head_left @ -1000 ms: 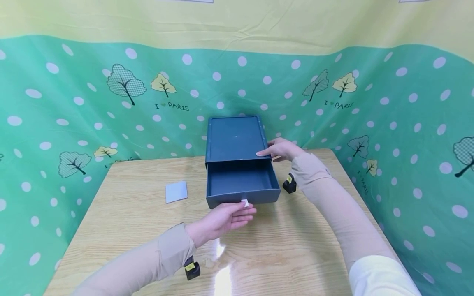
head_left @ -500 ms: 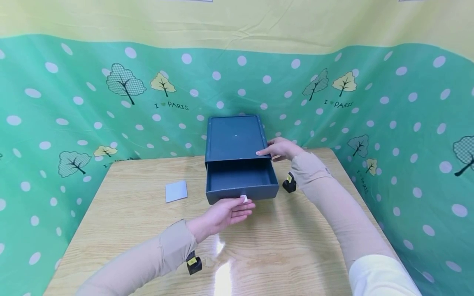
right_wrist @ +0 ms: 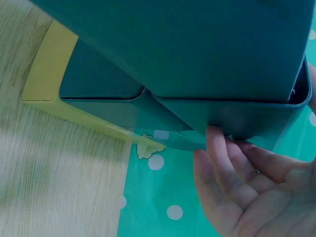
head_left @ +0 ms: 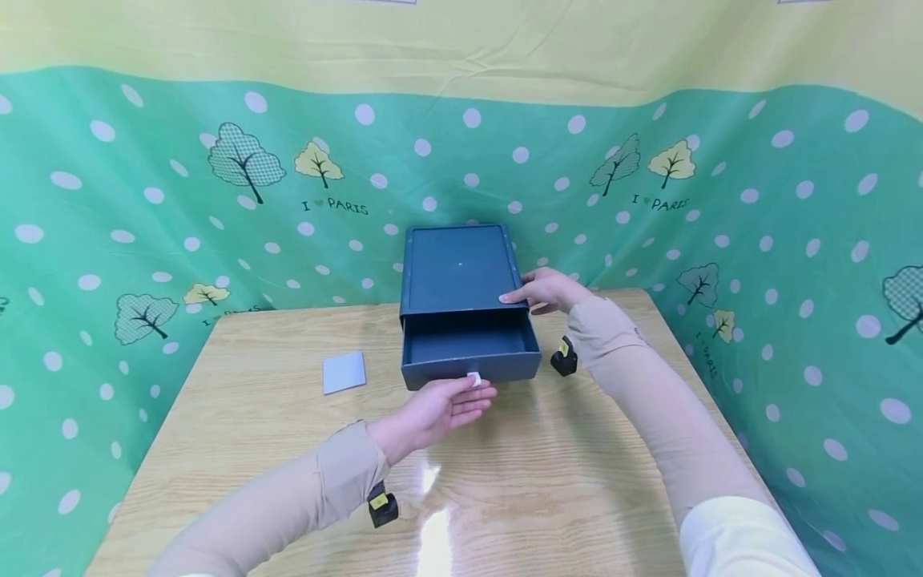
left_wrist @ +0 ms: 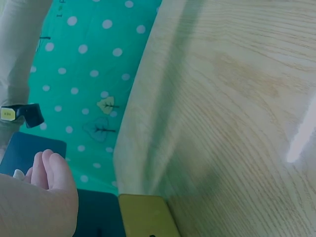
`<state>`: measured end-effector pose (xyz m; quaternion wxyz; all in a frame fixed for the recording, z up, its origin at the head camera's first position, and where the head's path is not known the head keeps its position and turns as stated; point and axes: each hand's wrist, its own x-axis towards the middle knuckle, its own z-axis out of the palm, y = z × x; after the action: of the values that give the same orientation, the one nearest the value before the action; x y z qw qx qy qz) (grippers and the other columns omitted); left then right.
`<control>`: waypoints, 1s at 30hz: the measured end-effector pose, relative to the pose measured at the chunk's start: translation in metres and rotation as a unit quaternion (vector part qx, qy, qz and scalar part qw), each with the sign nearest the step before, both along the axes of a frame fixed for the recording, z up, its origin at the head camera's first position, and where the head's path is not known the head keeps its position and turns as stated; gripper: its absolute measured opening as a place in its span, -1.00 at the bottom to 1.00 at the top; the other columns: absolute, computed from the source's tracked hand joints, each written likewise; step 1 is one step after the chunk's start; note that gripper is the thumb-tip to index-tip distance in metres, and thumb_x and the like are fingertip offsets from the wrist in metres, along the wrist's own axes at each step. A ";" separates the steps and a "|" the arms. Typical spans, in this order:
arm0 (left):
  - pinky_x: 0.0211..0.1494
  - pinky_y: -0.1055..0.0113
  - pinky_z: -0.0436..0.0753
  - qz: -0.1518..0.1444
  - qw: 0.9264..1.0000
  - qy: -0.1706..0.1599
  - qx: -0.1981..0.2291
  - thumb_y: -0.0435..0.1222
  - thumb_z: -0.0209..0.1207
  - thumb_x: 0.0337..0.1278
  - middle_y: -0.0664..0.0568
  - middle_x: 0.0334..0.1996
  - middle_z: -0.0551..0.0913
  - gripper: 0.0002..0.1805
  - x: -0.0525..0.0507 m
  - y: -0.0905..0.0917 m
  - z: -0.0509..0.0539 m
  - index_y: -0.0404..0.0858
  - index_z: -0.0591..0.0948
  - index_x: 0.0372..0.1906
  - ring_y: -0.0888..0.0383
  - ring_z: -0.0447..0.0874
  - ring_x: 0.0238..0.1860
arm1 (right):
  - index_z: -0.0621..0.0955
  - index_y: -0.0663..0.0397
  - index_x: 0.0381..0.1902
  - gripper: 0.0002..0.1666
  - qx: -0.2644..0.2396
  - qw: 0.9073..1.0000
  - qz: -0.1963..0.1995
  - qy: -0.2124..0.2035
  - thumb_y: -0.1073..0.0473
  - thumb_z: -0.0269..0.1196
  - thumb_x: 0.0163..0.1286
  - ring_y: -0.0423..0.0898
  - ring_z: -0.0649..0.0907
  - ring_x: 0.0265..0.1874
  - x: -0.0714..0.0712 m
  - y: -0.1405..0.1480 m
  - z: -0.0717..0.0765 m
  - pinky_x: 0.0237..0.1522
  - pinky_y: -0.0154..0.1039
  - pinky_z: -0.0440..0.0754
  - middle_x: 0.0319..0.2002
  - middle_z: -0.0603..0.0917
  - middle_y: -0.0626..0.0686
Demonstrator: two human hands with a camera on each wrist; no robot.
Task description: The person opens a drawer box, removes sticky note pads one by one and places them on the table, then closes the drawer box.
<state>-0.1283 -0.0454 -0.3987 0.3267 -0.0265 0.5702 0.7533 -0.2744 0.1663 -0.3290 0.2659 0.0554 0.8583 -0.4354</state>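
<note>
Toward the back of the table (head_left: pixel 252 449), the drawer (head_left: pixel 508 367) sits partway out of the blue box (head_left: pixel 458 268). Left hand (head_left: pixel 435 410) looks to be pinching the white tab (head_left: pixel 473 378), other fingers straight. Right hand (head_left: pixel 550 289) rests loosely spread on the box, thumb on top.

Cabinet (head_left: pixel 461 276): dark blue
Drawer (head_left: pixel 515 369): dark blue
Drawer tab (head_left: pixel 474 377): white
Lowest section (right_wrist: pixel 48 71): yellow
Flat square (head_left: pixel 344 373): pale blue
Tabletop (head_left: pixel 267 425): pale wood grain
Backdrop (head_left: pixel 447 164): green, white dots, yellow upper band
</note>
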 end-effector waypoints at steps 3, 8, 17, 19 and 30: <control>0.25 0.26 0.50 0.002 1.000 -0.005 0.006 -0.20 -0.08 0.42 -0.20 0.14 0.56 -0.51 -0.002 0.000 0.000 -0.48 0.35 0.24 0.19 0.64 -0.03 | 0.06 0.28 0.44 0.03 -0.002 1.000 0.000 0.001 0.00 0.33 0.22 0.10 0.39 0.26 0.000 0.000 -0.001 0.26 -0.03 0.45 0.34 0.30 0.25; 0.38 0.14 0.34 0.011 1.000 -0.011 0.019 -0.19 -0.11 0.43 -0.22 0.17 0.53 -0.49 -0.006 0.001 -0.001 -0.50 0.31 0.27 0.18 0.63 -0.02 | 0.07 0.29 0.44 0.02 -0.005 1.000 0.001 0.000 0.01 0.32 0.23 0.10 0.40 0.26 -0.001 0.000 -0.002 0.27 -0.02 0.44 0.33 0.32 0.25; 0.41 0.11 0.30 0.018 0.999 -0.020 0.029 -0.20 -0.14 0.45 -0.27 0.23 0.45 -0.49 -0.011 0.001 0.002 -0.48 0.30 0.28 0.12 0.59 0.08 | 0.05 0.29 0.44 0.03 0.002 1.000 0.002 -0.001 0.00 0.32 0.23 0.12 0.37 0.29 -0.002 0.000 -0.002 0.28 -0.02 0.43 0.36 0.27 0.26; 0.40 0.13 0.32 0.021 0.999 -0.022 0.033 -0.20 -0.14 0.45 -0.27 0.24 0.44 -0.50 -0.012 0.002 0.002 -0.48 0.30 0.28 0.13 0.60 0.06 | 0.05 0.29 0.44 0.03 0.003 1.000 0.003 -0.001 -0.01 0.32 0.23 0.12 0.36 0.30 -0.002 0.000 -0.002 0.28 -0.02 0.42 0.37 0.26 0.26; 0.38 0.15 0.36 0.058 0.997 -0.038 0.040 -0.22 -0.13 0.44 -0.25 0.24 0.45 -0.55 -0.018 0.006 0.004 -0.43 0.37 0.25 0.15 0.62 0.02 | 0.03 0.29 0.45 0.05 0.002 1.000 0.000 -0.008 -0.01 0.32 0.23 0.13 0.33 0.32 -0.002 0.000 -0.002 0.30 -0.03 0.41 0.40 0.21 0.26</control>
<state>-0.1459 -0.0392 -0.3951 0.3049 -0.0746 0.5243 0.7916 -0.2767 0.1666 -0.3307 0.2730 0.0592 0.8569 -0.4332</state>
